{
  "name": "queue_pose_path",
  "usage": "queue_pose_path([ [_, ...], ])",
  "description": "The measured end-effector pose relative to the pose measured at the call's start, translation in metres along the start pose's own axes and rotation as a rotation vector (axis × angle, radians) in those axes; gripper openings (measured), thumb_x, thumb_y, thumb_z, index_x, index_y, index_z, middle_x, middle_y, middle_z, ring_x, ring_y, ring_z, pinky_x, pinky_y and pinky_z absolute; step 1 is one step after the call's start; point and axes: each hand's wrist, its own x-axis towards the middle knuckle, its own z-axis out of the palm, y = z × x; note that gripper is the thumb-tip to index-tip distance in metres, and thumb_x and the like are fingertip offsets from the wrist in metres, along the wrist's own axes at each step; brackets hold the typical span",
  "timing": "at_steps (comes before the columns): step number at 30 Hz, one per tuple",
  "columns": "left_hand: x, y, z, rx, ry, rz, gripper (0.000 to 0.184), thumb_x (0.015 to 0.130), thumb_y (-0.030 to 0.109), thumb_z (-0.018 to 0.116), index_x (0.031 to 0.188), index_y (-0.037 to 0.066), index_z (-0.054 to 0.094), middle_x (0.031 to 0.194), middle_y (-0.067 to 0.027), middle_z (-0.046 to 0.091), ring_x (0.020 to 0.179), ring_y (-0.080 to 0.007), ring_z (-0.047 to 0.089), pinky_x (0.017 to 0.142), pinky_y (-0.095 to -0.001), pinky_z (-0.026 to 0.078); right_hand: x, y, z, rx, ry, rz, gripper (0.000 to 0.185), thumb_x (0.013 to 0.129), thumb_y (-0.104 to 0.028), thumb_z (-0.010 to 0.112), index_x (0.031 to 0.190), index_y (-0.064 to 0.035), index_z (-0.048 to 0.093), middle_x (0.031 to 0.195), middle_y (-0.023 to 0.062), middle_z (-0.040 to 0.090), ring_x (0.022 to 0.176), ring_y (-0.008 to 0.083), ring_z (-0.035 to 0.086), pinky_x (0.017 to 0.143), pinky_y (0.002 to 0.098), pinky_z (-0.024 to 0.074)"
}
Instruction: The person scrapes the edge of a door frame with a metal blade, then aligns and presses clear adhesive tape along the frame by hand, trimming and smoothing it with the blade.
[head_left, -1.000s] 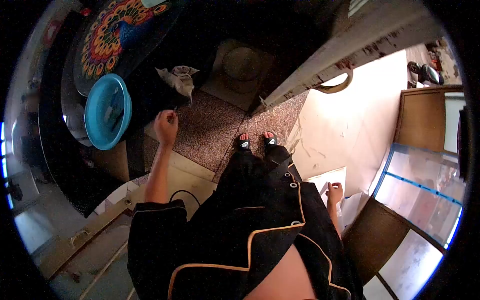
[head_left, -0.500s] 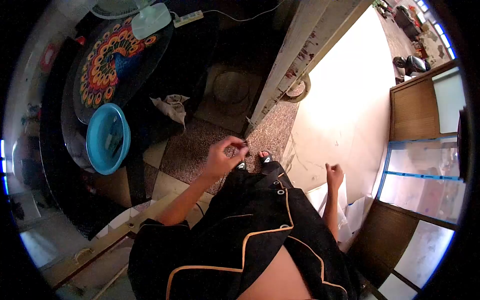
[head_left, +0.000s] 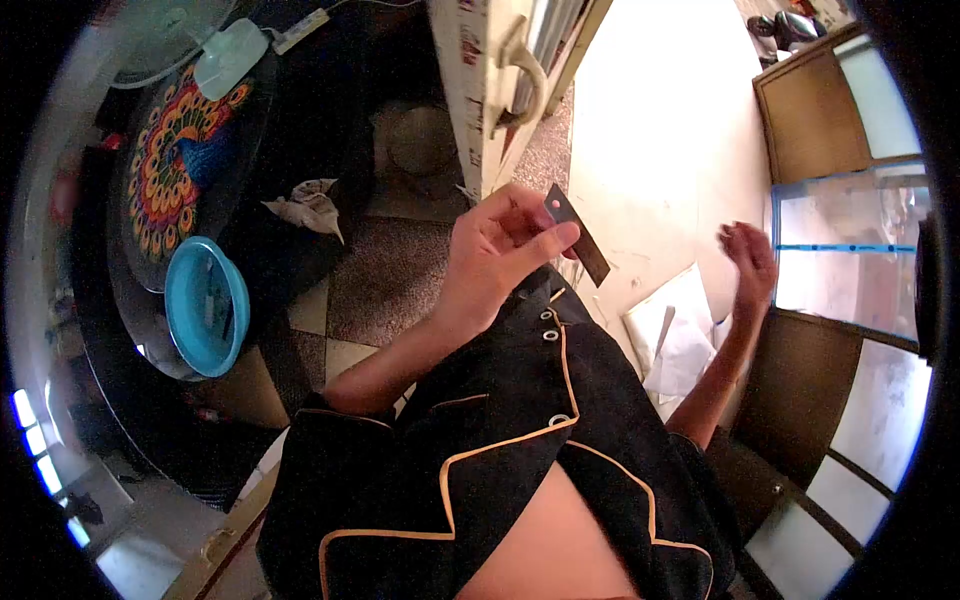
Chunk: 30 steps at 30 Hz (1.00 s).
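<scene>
A dark, thin rectangular strip with a small round hole near one end (head_left: 582, 243) is pinched between the thumb and fingers of my left hand (head_left: 490, 255). The strip slants down to the right, in front of the pale floor beside the door. Its kind does not show clearly. My right hand (head_left: 748, 265) hangs out to the right, fingers loosely curled in, and nothing shows in it. White sheets or bags (head_left: 675, 340) lie just to the left of that forearm.
A white-framed door (head_left: 465, 90) with a curved handle (head_left: 522, 75) stands ahead. On the left, a dark table with a peacock picture (head_left: 165, 185) carries a blue basin (head_left: 240, 320) and a fan base (head_left: 228, 60). A crumpled cloth (head_left: 308, 208) lies nearby. Wooden cabinets (head_left: 815, 110) line the right.
My left hand has risen and turned, bringing the dark strip into plain sight. My right hand has moved up and to the right. The door appears closer and further left.
</scene>
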Motion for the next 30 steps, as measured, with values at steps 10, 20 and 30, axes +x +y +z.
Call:
queue_pose_path([
  [10,0.007,-0.009,0.034,0.197,0.043,-0.076,0.011,0.088,0.007,0.067,0.093,0.005,0.057,0.087,-0.0048,0.064,0.08,-0.007,0.06,0.067,-0.0226,0.05,-0.024,0.236,-0.08,-0.875,-0.474,0.559,0.055,0.087,-0.022,0.065,0.133,-0.0009,0.043,0.116,0.017,0.052,0.099,0.024,0.054,0.083,0.0362,0.0452],
  [20,0.018,-0.035,0.065,0.354,-0.263,0.22,0.013,0.086,0.003,0.069,0.096,0.001,0.061,0.095,-0.004,0.063,0.092,-0.0117,0.062,0.081,-0.0264,0.052,0.018,0.096,0.018,-0.381,-0.084,-0.051,0.017,0.081,-0.012,0.072,0.094,-0.0085,0.063,0.056,-0.0044,0.036,0.051,0.0063,0.034,0.048,0.0248,0.03],
  [30,-0.01,-0.049,0.062,0.436,-0.07,0.032,0.014,0.084,-0.003,0.068,0.094,0.002,0.06,0.094,-0.005,0.063,0.095,-0.0127,0.062,0.086,-0.0284,0.051,0.039,0.074,-0.047,-0.409,0.317,-0.304,0.04,0.093,-0.006,0.058,0.132,-0.0087,0.048,0.083,0.0051,0.059,0.066,0.0126,0.051,0.062,0.027,0.0455],
])
